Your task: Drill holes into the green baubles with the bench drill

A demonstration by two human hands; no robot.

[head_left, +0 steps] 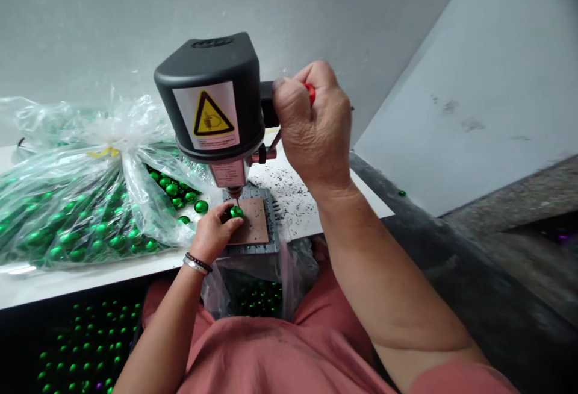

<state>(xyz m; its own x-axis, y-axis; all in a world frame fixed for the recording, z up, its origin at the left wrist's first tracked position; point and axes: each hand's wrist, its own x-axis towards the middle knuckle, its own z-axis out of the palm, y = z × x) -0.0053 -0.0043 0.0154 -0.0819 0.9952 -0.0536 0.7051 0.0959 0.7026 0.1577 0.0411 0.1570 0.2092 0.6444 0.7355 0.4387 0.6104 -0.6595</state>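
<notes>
White workbench (27, 282), drill spindle (234, 191) pointing down at green bead (235, 212)

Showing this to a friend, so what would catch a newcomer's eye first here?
The black head of a bench drill with a yellow warning label dominates the view's middle. Left of it, a clear plastic bag holds shiny green beads on the white bench. Under the drill, the left hand pins one bead on a brown pad, while the right hand grips a red handle.

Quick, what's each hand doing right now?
Left hand: closed, fingers pinching a green bead.
Right hand: closed in a fist around the red-tipped drill press lever.
</notes>
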